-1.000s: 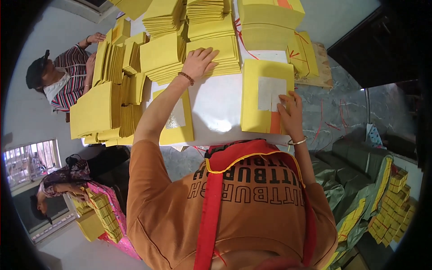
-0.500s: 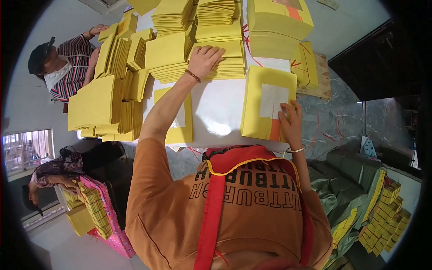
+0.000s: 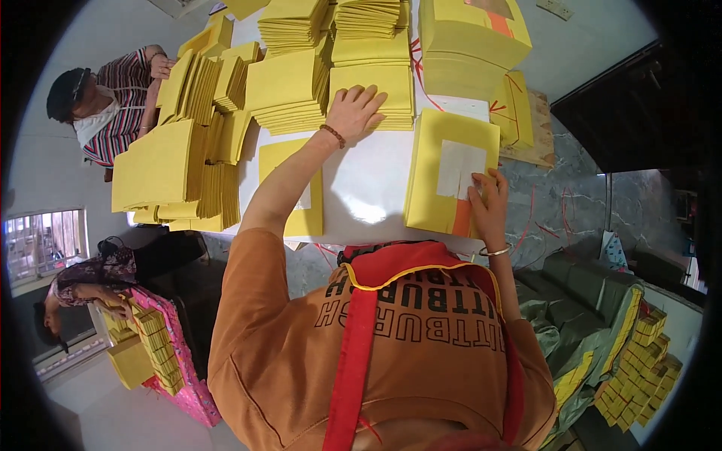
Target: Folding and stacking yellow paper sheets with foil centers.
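Note:
My left hand [image 3: 356,113] lies on the near edge of a stack of yellow paper packets [image 3: 383,81], fingers spread and palm down. My right hand [image 3: 490,201] rests on the right edge of another yellow stack [image 3: 418,177], its fingers slightly bent and apart on the top. That stack carries a pale rectangular patch [image 3: 460,169] and an orange strip [image 3: 462,218]. A single flat yellow packet [image 3: 304,224], also with a pale patch, lies partly under my left forearm. White table surface [image 3: 361,177] shows between the two.
More yellow stacks [image 3: 282,83] fill the table's far side and left [image 3: 154,169]. A tall yellow block [image 3: 462,71] stands at the far right, near red ties [image 3: 417,64]. A co-worker [image 3: 113,105] handles packets at left; another person [image 3: 90,289] bends by a pink-covered table [image 3: 192,361].
My left hand has shifted slightly right and nearer on the stack, and its fingers are spread wider. My right hand is nearly still. The co-worker's hands at left have moved a little.

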A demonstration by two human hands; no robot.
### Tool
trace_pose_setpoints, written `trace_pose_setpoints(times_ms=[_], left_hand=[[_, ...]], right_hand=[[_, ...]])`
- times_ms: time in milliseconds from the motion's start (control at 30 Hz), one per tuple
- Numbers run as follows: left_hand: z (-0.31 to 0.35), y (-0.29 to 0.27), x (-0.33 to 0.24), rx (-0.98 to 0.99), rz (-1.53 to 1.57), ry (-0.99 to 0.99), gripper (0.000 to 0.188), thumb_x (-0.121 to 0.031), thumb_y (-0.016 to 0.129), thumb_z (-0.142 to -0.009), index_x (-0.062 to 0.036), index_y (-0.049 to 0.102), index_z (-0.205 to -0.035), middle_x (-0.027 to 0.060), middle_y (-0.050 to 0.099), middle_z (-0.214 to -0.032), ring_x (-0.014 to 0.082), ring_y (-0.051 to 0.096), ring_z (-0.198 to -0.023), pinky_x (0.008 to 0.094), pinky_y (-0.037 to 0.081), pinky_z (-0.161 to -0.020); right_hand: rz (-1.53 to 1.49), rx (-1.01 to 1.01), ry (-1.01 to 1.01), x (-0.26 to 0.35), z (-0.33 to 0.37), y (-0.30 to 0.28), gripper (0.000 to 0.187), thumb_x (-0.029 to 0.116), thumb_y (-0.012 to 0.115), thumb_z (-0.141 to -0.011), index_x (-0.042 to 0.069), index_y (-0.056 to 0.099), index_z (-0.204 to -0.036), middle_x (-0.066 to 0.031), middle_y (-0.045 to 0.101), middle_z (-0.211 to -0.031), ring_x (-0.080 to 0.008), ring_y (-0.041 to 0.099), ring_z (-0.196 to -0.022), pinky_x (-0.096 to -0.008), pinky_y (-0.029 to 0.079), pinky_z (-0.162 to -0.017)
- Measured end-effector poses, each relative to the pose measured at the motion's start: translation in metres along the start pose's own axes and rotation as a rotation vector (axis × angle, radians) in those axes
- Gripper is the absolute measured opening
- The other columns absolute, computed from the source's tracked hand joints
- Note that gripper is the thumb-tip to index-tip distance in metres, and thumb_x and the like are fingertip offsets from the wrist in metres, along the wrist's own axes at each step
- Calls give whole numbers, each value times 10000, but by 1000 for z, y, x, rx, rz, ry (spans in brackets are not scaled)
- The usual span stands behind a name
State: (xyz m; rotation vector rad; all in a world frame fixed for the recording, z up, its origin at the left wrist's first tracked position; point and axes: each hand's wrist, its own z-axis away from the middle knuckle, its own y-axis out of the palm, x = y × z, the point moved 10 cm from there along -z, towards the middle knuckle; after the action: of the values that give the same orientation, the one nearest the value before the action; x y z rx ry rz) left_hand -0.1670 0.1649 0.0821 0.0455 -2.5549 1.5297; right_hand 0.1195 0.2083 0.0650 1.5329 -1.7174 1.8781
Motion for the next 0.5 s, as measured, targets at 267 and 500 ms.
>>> trace_pose_setpoints(times_ms=[267, 500], left_hand=[[-2, -6, 8, 34, 41, -30, 438, -426, 517, -830, -155, 480, -1173, 37, 509, -1126, 196, 473, -990, 381, 343, -800], [-2, -52, 44, -149, -84, -120, 349, -369, 480, -876, -153, 530, -1146, 60, 513, -1184, 214, 446, -1118, 429, 329, -880]], right_hand=[[-72, 20, 16, 0, -2, -5, 272, 114, 588, -807, 57, 579, -1072, -146, 418, -1230, -292, 432, -1130, -354, 362, -940], [-580, 43, 267, -26, -6, -12, 271, 88, 550, -849, 21, 556, -1111, -81, 501, -1145, -171, 477, -1073, -289, 383, -905]])
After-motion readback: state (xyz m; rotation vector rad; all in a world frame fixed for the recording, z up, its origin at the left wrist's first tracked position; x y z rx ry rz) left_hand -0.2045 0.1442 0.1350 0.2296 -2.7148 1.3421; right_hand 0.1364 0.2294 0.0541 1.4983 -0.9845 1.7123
